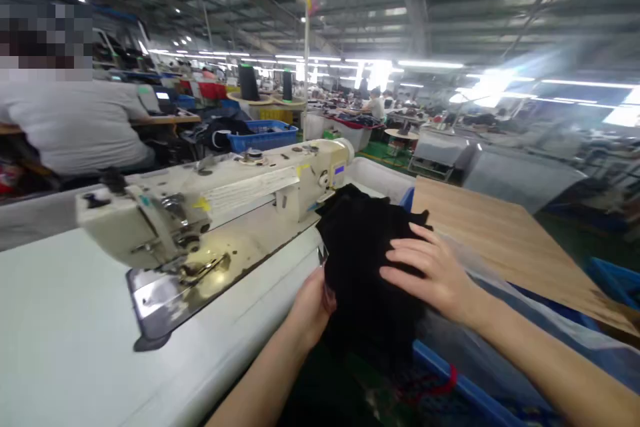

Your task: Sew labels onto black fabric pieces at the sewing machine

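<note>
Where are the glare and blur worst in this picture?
Head view: glare spreads around the bright patch at upper right; also head view: the far right background looks smeared, the metal plate shines, and the black cloth shows little detail.

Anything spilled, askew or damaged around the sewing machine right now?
Nothing stands out. The black fabric is rumpled, but the right hand is spread on it; a pointed metal tool pokes up from the left hand. The sewing machine looks intact.

Looks like a sewing factory hall; has industrial sewing machine, black thread cones, blue crate, strip lights, steel-beamed roof.
</note>
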The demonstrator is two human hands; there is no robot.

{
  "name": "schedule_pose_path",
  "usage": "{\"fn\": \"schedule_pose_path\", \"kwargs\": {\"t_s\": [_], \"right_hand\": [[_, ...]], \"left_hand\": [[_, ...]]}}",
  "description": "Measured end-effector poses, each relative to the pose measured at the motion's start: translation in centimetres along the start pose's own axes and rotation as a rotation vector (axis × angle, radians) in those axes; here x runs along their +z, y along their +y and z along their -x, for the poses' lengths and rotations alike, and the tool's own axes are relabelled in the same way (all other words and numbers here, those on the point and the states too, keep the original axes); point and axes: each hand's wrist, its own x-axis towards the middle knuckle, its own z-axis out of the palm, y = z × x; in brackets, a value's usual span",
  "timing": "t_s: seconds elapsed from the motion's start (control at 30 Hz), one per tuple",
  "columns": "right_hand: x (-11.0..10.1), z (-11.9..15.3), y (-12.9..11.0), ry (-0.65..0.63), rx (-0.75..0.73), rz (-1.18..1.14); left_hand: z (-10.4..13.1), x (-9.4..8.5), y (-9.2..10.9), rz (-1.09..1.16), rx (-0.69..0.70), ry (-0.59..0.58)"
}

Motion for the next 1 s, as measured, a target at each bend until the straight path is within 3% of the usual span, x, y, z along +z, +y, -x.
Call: {"fn": "schedule_pose_path", "kwargs": {"t_s": [0.13, 0.43, 0.67, 0.83, 0.9, 1.0], "right_hand": [[2.4, -0.1, -1.5, 0.077, -0.101, 0.03], [3.6, 0.4, -1.3, 0.112, -0.029, -0.04], [4.8, 1.1, -0.7, 0.093, 0.008, -0.113], [6.0, -0.7, -1.5, 0.085, -0.031, -0.29], [6.4, -2.0, -2.1, 0.063, 0.05, -0.439], [6.9, -3.7, -2.7, -0.011, 0.408, -0.71]], "left_hand": [[1.8, -1.4, 1.1, 0.059, 0.054, 0.023], [4.5, -2.3, 1.4, 0.035, 0.114, -0.015], [5.6, -3.1, 1.0, -0.016, 0.197, 0.137], [6.5, -4.3, 1.4, -0.063, 0.244, 0.182], [7.0, -4.7, 1.7, -0.049, 0.248, 0.174], [7.8, -5.1, 2.3, -0.032, 0.267, 0.157]]}}
